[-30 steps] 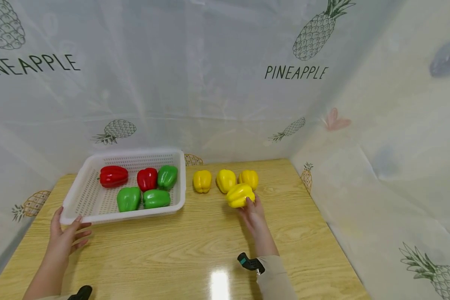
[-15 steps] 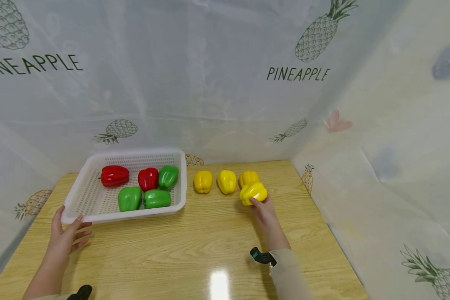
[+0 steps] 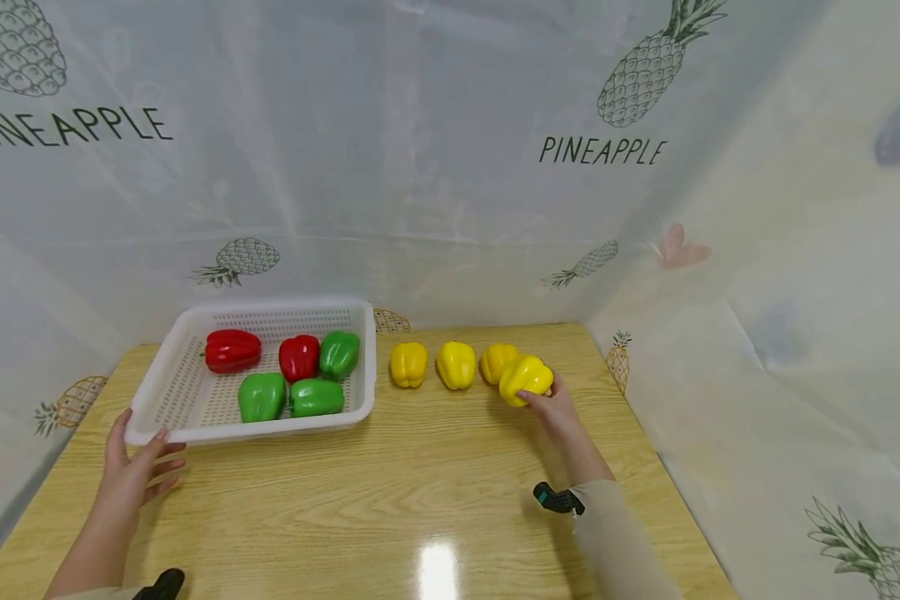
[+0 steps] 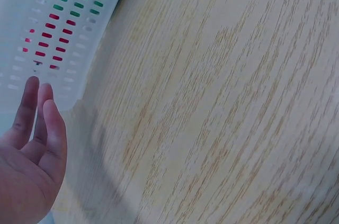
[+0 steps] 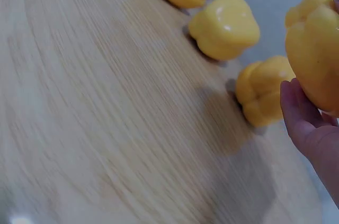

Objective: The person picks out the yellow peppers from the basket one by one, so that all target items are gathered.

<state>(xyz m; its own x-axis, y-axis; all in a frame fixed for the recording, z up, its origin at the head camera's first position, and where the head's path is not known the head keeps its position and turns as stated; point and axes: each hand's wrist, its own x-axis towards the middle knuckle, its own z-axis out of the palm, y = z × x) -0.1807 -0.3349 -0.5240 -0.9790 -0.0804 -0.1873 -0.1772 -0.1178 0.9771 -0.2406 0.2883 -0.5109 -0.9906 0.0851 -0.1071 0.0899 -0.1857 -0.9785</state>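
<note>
My right hand (image 3: 558, 410) holds a yellow bell pepper (image 3: 526, 380) raised off the table, fingers and thumb around it. It partly covers another yellow pepper (image 3: 498, 362) at the right end of a back row. Two more yellow peppers, one in the middle (image 3: 456, 365) and one at the left (image 3: 408, 364), make up that row. My left hand (image 3: 123, 479) is at the front left corner of a white perforated basket (image 3: 251, 432), its fingers extended against it. In the left wrist view, its fingers (image 4: 55, 123) point at the basket's slotted side (image 4: 79, 49).
Inside the basket lie two red peppers, one at the left (image 3: 232, 351) and one in the middle (image 3: 298, 358), plus several green peppers (image 3: 262, 397). A patterned curtain (image 3: 450, 183) rises behind the wooden table (image 3: 390, 500) and along its right side.
My right hand has carried the yellow pepper to the right, from before the middle pepper to before the rightmost one. My left hand has stayed at the basket corner.
</note>
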